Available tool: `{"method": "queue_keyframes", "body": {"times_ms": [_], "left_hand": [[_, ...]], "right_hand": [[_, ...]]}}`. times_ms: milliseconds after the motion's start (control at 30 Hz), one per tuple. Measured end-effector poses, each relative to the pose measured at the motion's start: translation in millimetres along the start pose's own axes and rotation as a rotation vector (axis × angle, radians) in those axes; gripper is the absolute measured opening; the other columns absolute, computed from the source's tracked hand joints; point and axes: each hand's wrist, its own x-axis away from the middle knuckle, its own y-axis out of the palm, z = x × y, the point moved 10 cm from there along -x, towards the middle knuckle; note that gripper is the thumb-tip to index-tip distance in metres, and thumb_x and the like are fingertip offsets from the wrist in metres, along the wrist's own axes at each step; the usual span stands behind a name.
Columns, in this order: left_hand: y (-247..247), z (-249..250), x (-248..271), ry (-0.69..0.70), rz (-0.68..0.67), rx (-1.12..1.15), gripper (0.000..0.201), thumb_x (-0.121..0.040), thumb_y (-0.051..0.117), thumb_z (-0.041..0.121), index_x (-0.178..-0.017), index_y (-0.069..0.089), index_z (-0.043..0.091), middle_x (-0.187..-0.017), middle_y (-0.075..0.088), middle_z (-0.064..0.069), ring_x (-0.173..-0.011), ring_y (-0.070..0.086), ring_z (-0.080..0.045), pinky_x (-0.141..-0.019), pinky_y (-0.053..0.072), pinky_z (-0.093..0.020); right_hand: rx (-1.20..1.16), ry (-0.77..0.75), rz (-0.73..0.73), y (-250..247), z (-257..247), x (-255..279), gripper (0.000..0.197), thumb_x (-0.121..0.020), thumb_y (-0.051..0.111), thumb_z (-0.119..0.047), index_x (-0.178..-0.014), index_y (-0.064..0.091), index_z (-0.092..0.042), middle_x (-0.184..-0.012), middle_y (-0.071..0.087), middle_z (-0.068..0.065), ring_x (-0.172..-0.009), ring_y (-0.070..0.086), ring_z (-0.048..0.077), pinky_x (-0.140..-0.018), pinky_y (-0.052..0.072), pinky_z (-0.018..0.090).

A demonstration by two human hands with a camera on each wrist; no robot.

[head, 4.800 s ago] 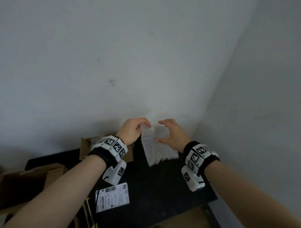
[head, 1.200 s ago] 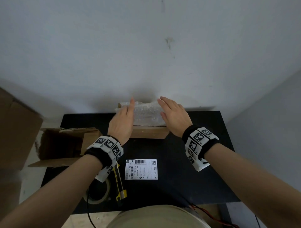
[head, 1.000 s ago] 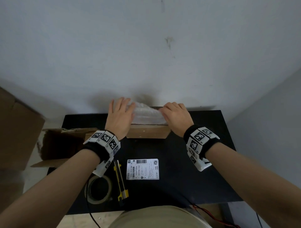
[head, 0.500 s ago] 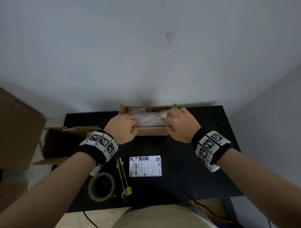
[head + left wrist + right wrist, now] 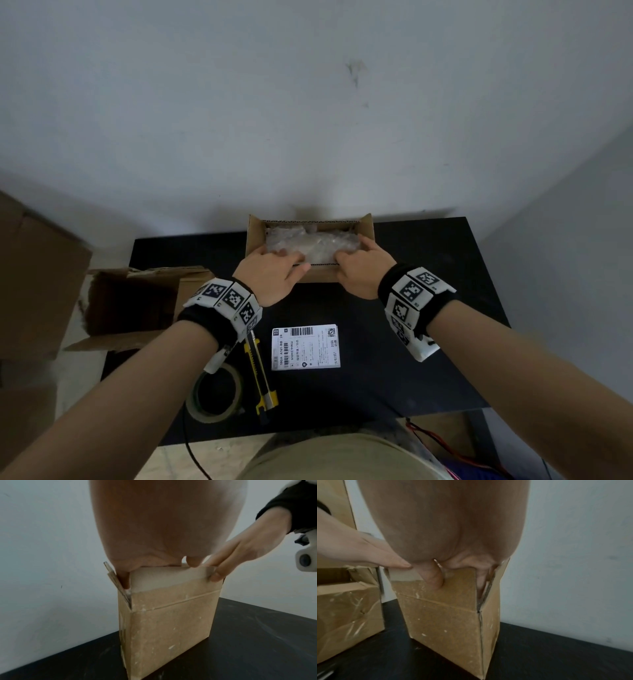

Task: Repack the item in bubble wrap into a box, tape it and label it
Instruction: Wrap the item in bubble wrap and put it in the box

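**Two hands at the top of the small box**

A small brown box point(image 5: 310, 274) stands open at the back of a black table point(image 5: 428, 325), close to the wall. Inside it lies the item in bubble wrap point(image 5: 313, 241) – a clear, crinkly bundle that fills most of the box.

The left hand point(image 5: 270, 277) is at the left end of the box. Its fingers bend over the near flap and go down inside, and its thumb lies along the top edge of the front, so it holds that flap. The right hand point(image 5: 364, 270) is at the right end. Its fingers also curl over the near flap into the box, and its thumb point(image 5: 433, 577) presses on the front of the cardboard – it pinches the flap too.

On the table nearer the person lies a white label point(image 5: 306, 348) with a barcode, flat and face up. Just left of it is a yellow and black knife point(image 5: 261, 377), and left of that a roll of tape point(image 5: 215, 394) lying flat. A bigger box point(image 5: 137, 308) lies on its side, open, at the left edge of the table
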Motion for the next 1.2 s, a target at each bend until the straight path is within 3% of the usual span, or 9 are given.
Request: {"method": "queue_keyframes", "body": {"times_ms": [133, 367, 500, 633, 733, 867, 967, 1067, 1200], "left_hand": [[10, -4, -2, -0.016, -0.006, -0.007, 0.049, -0.099, 0.015, 0.044, -0.133, 0.045, 0.025, -0.125, 0.055, -0.005, -0.114, 0.054, -0.021, -0.107, 0.032, -0.037], [8, 1, 10, -0.021, 0.165, 0.279, 0.034, -0.101, 0.027, 0.026, -0.108, 0.057, 0.01, -0.104, 0.061, -0.007, -0.1, 0.058, -0.019, -0.103, 0.037, -0.034], [16, 1, 8, 0.039, 0.093, 0.284, 0.041, -0.098, 0.027, 0.033, -0.109, 0.06, 0.01, -0.115, 0.058, -0.007, -0.115, 0.05, -0.021, -0.111, 0.022, -0.032], [21, -2, 13, 0.049, 0.049, 0.245, 0.038, -0.096, 0.044, 0.035, -0.129, 0.053, 0.018, -0.146, 0.038, -0.006, -0.14, 0.023, -0.023, -0.115, 0.005, -0.032], [29, -3, 14, 0.029, 0.02, 0.186, 0.049, -0.093, 0.048, 0.044, -0.139, 0.043, 0.026, -0.155, 0.021, -0.005, -0.144, 0.01, -0.024, -0.116, 0.001, -0.032], [26, 4, 9, 0.026, 0.092, 0.012, 0.049, -0.091, 0.047, 0.05, -0.136, 0.045, 0.033, -0.154, 0.021, -0.007, -0.143, 0.01, -0.031, -0.113, -0.008, -0.035], [9, 3, 3, -0.005, 0.151, -0.017, 0.042, -0.087, 0.051, 0.053, -0.125, 0.057, 0.036, -0.145, 0.028, -0.012, -0.136, 0.016, -0.035, -0.116, 0.006, -0.043], [-9, -2, -6, -0.02, 0.213, 0.009, 0.046, -0.083, 0.058, 0.053, -0.122, 0.056, 0.029, -0.136, 0.034, -0.013, -0.127, 0.028, -0.031, -0.11, 0.022, -0.041], [-26, -13, -21, -0.074, 0.214, 0.077, 0.069, -0.073, 0.07, 0.052, -0.127, 0.041, 0.019, -0.133, 0.034, -0.011, -0.124, 0.033, -0.027, -0.107, 0.03, -0.039]], "right_hand": [[0.012, -0.001, -0.023, 3, 5, -3, 0.033, -0.099, 0.033, -0.027, -0.124, 0.051, -0.015, -0.13, 0.056, 0.002, -0.13, 0.042, 0.018, -0.117, -0.002, 0.035], [-0.394, -0.046, 0.023, 4, 19, 14, 0.047, -0.101, 0.021, -0.041, -0.135, 0.047, -0.021, -0.14, 0.05, 0.002, -0.137, 0.032, 0.009, -0.114, -0.008, 0.028], [-0.475, -0.027, 0.058, 7, 27, 11, 0.045, -0.096, 0.043, -0.042, -0.135, 0.046, -0.021, -0.139, 0.05, 0.004, -0.137, 0.034, 0.013, -0.112, -0.007, 0.022], [-0.429, -0.03, 0.081, 10, 26, 16, 0.062, -0.088, 0.055, -0.048, -0.142, 0.035, -0.022, -0.149, 0.037, 0.002, -0.141, 0.025, 0.012, -0.112, -0.008, 0.023], [-0.313, -0.044, 0.131, 9, 24, 20, 0.069, -0.085, 0.059, -0.049, -0.143, 0.033, -0.02, -0.152, 0.031, -0.004, -0.141, 0.022, 0.008, -0.11, -0.01, 0.021], [-0.273, -0.026, 0.173, 5, 29, 21, 0.068, -0.083, 0.064, -0.046, -0.14, 0.038, -0.021, -0.151, 0.033, -0.005, -0.14, 0.024, 0.008, -0.111, -0.006, 0.021], [-0.326, -0.027, 0.18, -3, 34, 20, 0.06, -0.083, 0.065, -0.042, -0.135, 0.046, -0.018, -0.145, 0.042, 0.0, -0.137, 0.032, 0.014, -0.114, 0.009, 0.026], [-0.401, -0.016, 0.258, -23, 41, 18, 0.053, -0.082, 0.069, -0.027, -0.13, 0.051, -0.014, -0.138, 0.04, 0.005, -0.126, 0.04, 0.02, -0.108, 0.033, 0.03], [-0.407, 0.029, 0.265, -39, 50, 6, 0.072, -0.073, 0.078, -0.022, -0.136, 0.044, -0.016, -0.137, 0.03, 0.007, -0.126, 0.032, 0.022, -0.105, 0.034, 0.03]]}}
